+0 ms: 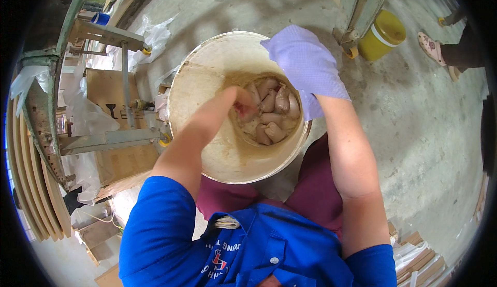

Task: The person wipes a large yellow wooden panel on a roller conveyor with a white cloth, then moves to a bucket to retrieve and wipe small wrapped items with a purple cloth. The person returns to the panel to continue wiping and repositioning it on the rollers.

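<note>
A deep off-white bucket (189, 74) stands between my knees, its inner wall stained brown. In its bottom lie several smooth, pale pinkish-beige lumps (272, 117) in cloudy, wet residue; what they are I cannot tell. My left hand (246, 103) reaches down inside, at the left edge of the lumps, its fingers blurred and partly hidden. A lavender textured cloth (303, 54) covers my right hand to the wrist, at the bucket's right rim. The fingers beneath it are hidden, and one end of the cloth hangs down by the rim.
Metal frames on casters stand at left (111, 141) and upper right (357, 17). A yellow-green lidded pail (382, 36) sits by the right frame, near another person's shoe (430, 48). Clear plastic sheeting (152, 33) and cardboard (111, 100) lie at left; wood strips (422, 258) lie lower right.
</note>
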The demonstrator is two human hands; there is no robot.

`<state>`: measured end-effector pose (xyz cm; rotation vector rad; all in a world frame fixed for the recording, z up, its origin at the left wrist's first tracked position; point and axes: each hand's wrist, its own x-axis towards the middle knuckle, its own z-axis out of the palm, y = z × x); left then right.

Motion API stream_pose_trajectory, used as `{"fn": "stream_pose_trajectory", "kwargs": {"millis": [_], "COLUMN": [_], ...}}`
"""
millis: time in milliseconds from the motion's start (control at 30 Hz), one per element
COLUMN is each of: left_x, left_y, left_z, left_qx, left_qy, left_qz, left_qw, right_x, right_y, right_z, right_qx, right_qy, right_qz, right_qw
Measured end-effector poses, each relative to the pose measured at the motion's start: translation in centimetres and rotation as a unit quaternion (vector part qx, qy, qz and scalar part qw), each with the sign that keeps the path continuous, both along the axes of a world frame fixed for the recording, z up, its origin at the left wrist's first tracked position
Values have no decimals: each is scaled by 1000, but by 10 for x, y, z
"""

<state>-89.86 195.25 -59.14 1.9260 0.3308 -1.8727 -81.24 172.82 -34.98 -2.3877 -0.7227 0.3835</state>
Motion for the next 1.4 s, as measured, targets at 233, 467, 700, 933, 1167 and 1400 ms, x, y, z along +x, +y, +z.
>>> {"fn": "stream_pose_trajectory", "kwargs": {"millis": [233, 467, 700, 933, 1167, 1400], "left_x": [33, -15, -37, -22, -2, -34], "left_y": [21, -27, -18, -19, -75, -113], "left_z": [34, 12, 0, 22, 43, -20], "left_qx": [63, 171, 144, 52, 43, -40], "left_qy": [-181, -165, -218, -51, -480, -714], "left_qz": [60, -110, -193, -212, -150, -410], "left_qw": [980, 965, 946, 975, 863, 566], "right_x": [-7, 6, 5, -5, -8, -5], "right_y": [-3, -1, 9, 4, -6, 6], "right_z": [17, 1, -19, -28, 40, -3], "right_qx": [10, -9, 10, 78, -6, -27], "right_qy": [31, 36, -34, -168, 140, -115], "right_qz": [2, -14, 34, 13, -1, 88], "right_qw": [999, 999, 999, 983, 990, 989]}}
